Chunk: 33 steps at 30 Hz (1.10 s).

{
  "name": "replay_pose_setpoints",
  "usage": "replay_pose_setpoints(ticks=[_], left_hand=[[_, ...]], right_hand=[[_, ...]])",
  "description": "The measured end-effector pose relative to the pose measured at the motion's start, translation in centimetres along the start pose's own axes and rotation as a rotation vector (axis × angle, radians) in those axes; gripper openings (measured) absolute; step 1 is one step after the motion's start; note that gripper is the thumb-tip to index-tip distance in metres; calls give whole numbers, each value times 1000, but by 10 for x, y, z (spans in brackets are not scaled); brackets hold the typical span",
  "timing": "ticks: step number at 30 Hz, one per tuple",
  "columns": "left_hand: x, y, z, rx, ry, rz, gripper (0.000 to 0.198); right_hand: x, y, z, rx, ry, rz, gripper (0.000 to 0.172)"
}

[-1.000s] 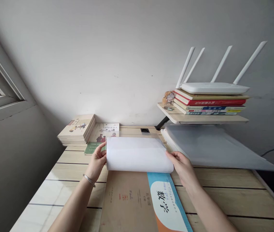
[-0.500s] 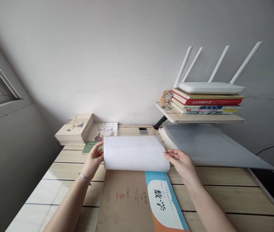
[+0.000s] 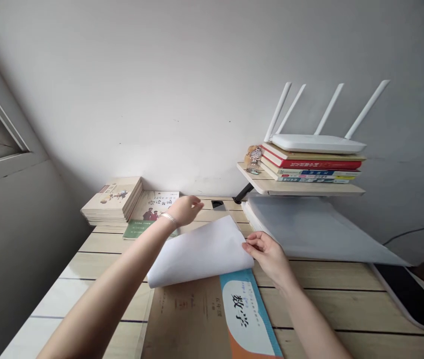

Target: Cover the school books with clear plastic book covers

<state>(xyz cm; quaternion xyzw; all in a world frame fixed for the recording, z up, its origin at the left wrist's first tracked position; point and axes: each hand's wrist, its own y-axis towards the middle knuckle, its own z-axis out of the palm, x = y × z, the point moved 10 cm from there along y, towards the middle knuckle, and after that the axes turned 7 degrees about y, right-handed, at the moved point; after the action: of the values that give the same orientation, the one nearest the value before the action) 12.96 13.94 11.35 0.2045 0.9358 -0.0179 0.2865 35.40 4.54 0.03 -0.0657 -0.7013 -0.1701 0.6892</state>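
A textbook (image 3: 193,319) with a brown and blue cover lies on the slatted desk, Chinese characters printed on its front. Over its top end bends a white paper sheet (image 3: 200,252), its left side lower and tilted toward me. The sheet's right edge is pinched in my right hand (image 3: 266,254) between thumb and fingers. My left hand (image 3: 185,210) hovers above the sheet's upper left, apart from it, with loosely bent fingers and nothing visible in them. A bracelet circles that wrist. What lies under the sheet is hidden.
At the back left stand a stack of books (image 3: 112,199) and a green-and-white book (image 3: 152,214). A raised shelf (image 3: 301,188) carries several books and a white router (image 3: 318,143). Below it lies a grey translucent folder (image 3: 320,234); a black flat object (image 3: 413,294) is at right.
My left hand has let go of the sheet's left edge and moved up and right above it. The sheet's left side has dropped toward me. My right hand still pinches the right edge.
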Motion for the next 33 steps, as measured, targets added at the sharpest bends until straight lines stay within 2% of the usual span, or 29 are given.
replay_pose_setpoints(ticks=[2, 4, 7, 11, 23, 25, 29, 33], left_hand=[[-14, 22, 33, 189, -28, -19, 29], [-22, 35, 59, 352, -156, -51, 26], [-30, 44, 76, 453, -322, -112, 19], [-46, 43, 80, 494, -302, -111, 20], [-71, 35, 69, 436, 23, 30, 31], [-73, 35, 66, 416, 85, 46, 32], [-70, 39, 66, 404, 92, 36, 33], [-64, 45, 68, 403, 56, 21, 33]], right_hand=[[0, 0, 0, 15, -13, -3, 41], [-1, -1, 0, 13, -23, 25, 41], [-6, -4, -1, 12, -18, 106, 42], [-9, -7, 0, -8, 17, 175, 47], [3, -14, -5, -241, 50, -15, 45], [3, -12, -5, -209, 42, 6, 46], [2, -10, 3, -36, -8, 96, 45], [4, -9, -1, -60, 7, 86, 46]])
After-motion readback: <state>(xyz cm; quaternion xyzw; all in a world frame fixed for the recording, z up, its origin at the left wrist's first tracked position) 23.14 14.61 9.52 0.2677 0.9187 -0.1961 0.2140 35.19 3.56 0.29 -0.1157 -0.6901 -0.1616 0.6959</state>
